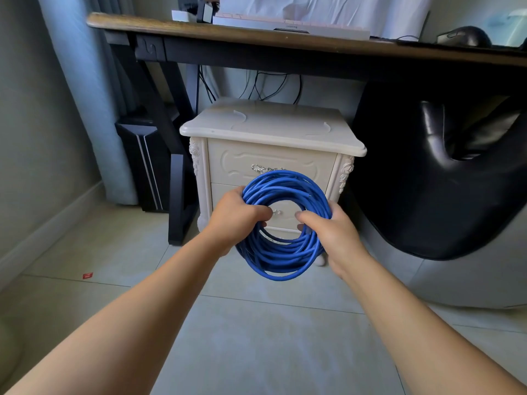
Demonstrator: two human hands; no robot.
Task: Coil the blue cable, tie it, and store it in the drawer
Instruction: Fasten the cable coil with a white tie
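1. Cable [288,259]: blue, wound into a round coil of many loops. I hold it upright in the air between my hands, off the floor [256,337], just in front of the cabinet [271,126].
2. Left hand [236,220]: my fingers are curled round the coil's left side, gripping the bundle.
3. Right hand [333,235]: my fingers are wrapped round the coil's right side, clasping the loops, with the thumb lying across toward the hole.
4. Cabinet: cream, carved, standing under the desk [256,37]. The top drawer [271,158] and lower drawer [225,192] are both shut; the coil covers part of each.
5. Desk: wooden top on a dark frame; keyboard [285,24] and mouse [464,37] lie on it.
6. Chair [456,181]: black, to the right of the cabinet.
7. Tower [142,161]: black, to the left of the cabinet.
8. Floor: pale tile, with a red scrap [87,275] at the left.
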